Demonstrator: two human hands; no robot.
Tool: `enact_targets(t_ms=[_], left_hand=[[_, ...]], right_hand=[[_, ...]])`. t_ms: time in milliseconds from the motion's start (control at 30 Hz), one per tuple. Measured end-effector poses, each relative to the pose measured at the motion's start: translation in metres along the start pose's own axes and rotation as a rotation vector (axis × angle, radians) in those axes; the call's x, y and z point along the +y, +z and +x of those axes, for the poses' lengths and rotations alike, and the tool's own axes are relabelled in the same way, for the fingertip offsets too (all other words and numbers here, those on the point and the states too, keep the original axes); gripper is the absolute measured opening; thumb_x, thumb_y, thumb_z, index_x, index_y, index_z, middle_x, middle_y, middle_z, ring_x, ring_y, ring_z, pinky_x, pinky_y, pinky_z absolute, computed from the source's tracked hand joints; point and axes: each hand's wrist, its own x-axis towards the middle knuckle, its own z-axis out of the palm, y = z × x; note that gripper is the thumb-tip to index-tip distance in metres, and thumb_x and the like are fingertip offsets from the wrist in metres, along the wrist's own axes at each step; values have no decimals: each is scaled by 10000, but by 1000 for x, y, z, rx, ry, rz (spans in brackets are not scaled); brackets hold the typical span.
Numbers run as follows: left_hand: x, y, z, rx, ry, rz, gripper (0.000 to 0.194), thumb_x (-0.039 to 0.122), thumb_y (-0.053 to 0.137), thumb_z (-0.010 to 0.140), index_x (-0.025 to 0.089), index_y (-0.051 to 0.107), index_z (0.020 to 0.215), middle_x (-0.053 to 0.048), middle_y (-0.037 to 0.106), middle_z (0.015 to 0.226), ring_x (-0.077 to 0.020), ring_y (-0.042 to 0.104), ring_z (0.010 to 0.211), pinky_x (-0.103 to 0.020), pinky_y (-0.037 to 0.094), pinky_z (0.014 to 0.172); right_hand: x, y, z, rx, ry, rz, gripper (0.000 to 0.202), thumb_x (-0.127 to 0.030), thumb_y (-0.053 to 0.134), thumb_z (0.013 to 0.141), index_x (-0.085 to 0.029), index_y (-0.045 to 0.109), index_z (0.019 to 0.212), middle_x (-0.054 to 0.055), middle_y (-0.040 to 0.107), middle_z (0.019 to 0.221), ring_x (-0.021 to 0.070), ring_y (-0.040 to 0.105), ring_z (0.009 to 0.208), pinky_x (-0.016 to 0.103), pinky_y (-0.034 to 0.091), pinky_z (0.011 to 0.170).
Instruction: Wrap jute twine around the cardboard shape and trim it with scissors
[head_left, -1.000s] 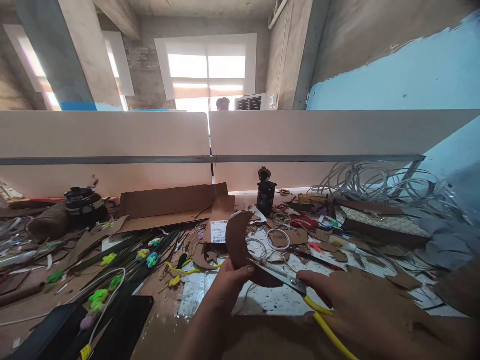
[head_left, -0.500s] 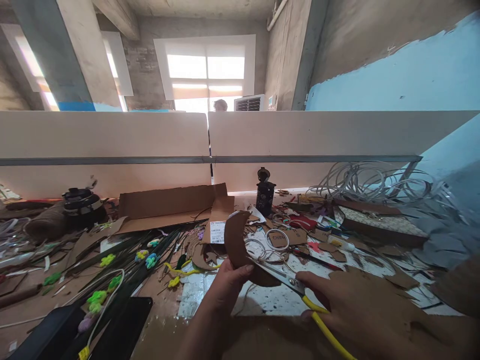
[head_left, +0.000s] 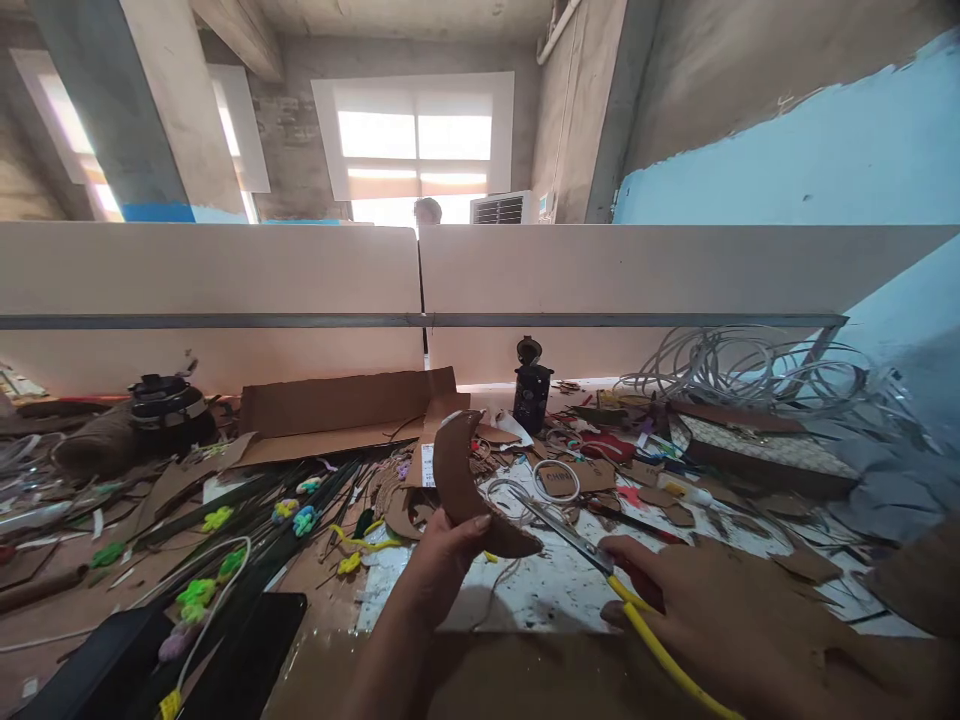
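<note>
A crescent-shaped piece of brown cardboard (head_left: 459,475) is pinched in my left hand (head_left: 442,560), its lower tip pointing right. My right hand (head_left: 675,590) is wrapped round scissors (head_left: 570,535) with yellow handles. The blades point up and left, just right of the crescent and apart from it. Beneath both hands lies a white, dark-spotted board (head_left: 525,600) with a brown sheet (head_left: 480,680) along the near edge.
A black open-lidded bottle (head_left: 532,395) stands behind the hands. Cardboard box (head_left: 345,410), dark stems with fuzzy flowers (head_left: 304,520) and a black phone (head_left: 255,650) are on the left. Coiled clear tubing (head_left: 720,370) and a patterned bag (head_left: 757,445) are at right.
The crescent has shifted left and turned, and the scissors blades have come away from its edge. Beyond the partition, a person's head has moved slightly left.
</note>
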Motion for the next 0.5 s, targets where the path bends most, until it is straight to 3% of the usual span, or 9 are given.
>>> enact_targets(t_ms=[167,267,367,500], left_hand=[[1,-4,3,34,28,76,270,306,878,683,166,776,890,-75,757,903,-236,677,881,-353,504,842],[-1,-4,9,98,110,183,261,295,896,641,184,767,838,-93,756,952,-282,669,927,-366,511,789],[-6,-2,13,114,159,225,207,245,897,616,195,747,749,-90,744,952,-296,662,962,-379,507,843],[-15,6,11,110,330,368,112,220,833,667,213,765,757,-104,711,1068,-307,643,1060,-384,482,925]], right_hand=[[18,38,8,-77,-49,152,438,-223,604,765,-263,707,1189,92,752,1087,295,690,978,335,474,783],[26,49,16,-111,-100,163,483,-196,563,790,-276,690,1249,103,705,1139,275,665,1003,351,473,822],[16,41,26,-37,-112,318,369,-339,513,913,-252,709,1213,115,691,1103,273,643,985,378,468,840],[-16,35,47,-122,-31,977,495,-613,480,945,-205,736,1057,86,706,1019,225,638,875,315,470,727]])
